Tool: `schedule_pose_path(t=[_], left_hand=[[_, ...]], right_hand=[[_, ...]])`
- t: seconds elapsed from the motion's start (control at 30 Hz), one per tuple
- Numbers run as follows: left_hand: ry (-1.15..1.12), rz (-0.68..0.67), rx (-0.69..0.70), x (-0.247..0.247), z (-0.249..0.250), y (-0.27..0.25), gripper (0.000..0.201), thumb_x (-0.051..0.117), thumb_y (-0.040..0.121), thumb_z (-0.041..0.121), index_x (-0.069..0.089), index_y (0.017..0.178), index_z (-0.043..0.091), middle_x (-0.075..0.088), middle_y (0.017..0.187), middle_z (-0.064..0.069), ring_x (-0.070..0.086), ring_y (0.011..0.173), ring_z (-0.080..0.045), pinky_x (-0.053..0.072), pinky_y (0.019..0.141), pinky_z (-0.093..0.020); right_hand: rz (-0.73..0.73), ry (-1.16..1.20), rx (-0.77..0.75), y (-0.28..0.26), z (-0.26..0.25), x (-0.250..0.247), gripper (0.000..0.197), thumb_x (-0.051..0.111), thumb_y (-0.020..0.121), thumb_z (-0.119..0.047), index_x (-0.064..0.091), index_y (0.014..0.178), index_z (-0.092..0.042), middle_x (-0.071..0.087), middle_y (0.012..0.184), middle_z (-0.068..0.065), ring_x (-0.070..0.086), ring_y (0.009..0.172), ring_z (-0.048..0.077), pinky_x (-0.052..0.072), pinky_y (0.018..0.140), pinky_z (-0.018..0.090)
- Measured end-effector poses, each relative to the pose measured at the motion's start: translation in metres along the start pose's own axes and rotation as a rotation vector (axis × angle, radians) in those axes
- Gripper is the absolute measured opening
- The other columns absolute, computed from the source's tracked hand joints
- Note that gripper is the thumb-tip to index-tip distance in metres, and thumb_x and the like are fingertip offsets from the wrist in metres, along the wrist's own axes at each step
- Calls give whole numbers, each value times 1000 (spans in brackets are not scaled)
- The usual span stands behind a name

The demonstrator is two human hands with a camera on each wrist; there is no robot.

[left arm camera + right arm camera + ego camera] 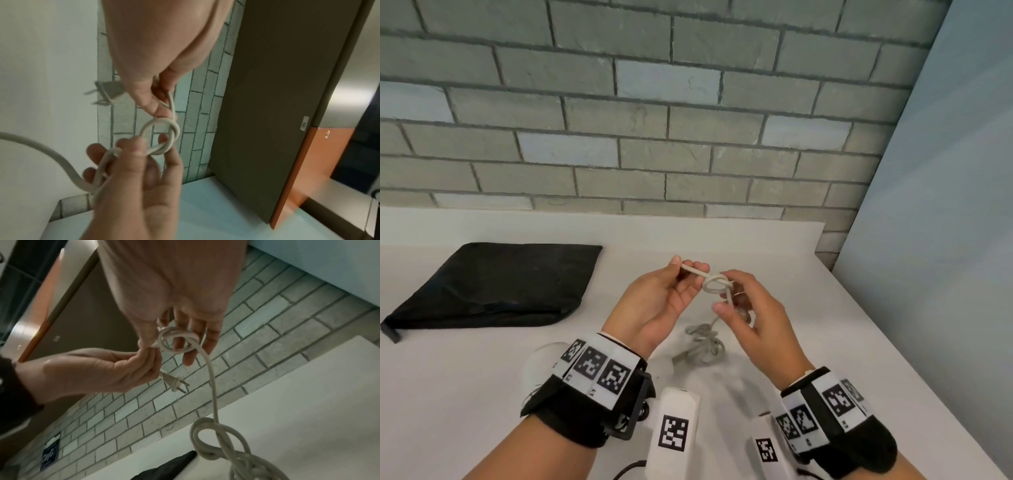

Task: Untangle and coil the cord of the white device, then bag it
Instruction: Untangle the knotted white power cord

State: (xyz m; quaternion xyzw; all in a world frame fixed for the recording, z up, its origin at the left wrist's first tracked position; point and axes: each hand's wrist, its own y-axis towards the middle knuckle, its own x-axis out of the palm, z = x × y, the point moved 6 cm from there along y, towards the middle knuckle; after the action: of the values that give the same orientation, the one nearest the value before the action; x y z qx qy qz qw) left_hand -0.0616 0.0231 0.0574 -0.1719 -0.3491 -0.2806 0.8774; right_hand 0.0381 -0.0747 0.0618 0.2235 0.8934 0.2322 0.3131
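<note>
Left hand (pixel 661 301) pinches cord (pixel 697 270) near plug end (pixel 174 383); right hand (pixel 750 318) fingers curl round loose knot (pixel 717 282), mid-frame above table (pixel 791 308). More tangle (pixel 703 346) lies below hands. Device (pixel 541 363) lower left, mostly hidden by wrist. Black bag (pixel 493 284) flat at left. Judgement: untangling early; coiling, bagging left.

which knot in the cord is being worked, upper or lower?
The upper knot, held up between left hand and right hand; the lower tangle lies untouched on the table.
</note>
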Motion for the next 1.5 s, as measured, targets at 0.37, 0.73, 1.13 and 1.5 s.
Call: schedule_pose_path(t=[0.37,0.73,1.13,1.5], left_hand=[[1012,38,487,18,-7,-21,17,64,83,20,58,70,10,65,66,-9,63,53,-18,48,50,-20],[1452,91,645,35,-7,-6,32,42,94,29,50,65,20,54,58,5,50,58,-13,37,58,-30],[1288,192,481,26,-20,10,33,42,93,18,43,61,10,42,55,0,40,55,-17,30,50,-20],[814,213,291,18,-34,19,18,39,92,-4,46,82,10,56,76,-7,61,43,-8,55,50,-21]], right_hand=[[106,-7,-7,15,4,-26,7,63,83,-16,65,82,-9,68,68,4,64,61,11,52,57,24],[33,15,-88,19,8,-43,17,52,85,-29,57,79,-14,58,73,-3,58,68,16,53,61,41],[-172,828,269,10,42,-45,25,68,72,-44,68,85,-22,58,62,-14,47,64,4,38,64,14],[-155,955,366,-2,60,-44,14,61,81,-30,62,71,-20,58,66,-4,51,65,10,40,60,21]])
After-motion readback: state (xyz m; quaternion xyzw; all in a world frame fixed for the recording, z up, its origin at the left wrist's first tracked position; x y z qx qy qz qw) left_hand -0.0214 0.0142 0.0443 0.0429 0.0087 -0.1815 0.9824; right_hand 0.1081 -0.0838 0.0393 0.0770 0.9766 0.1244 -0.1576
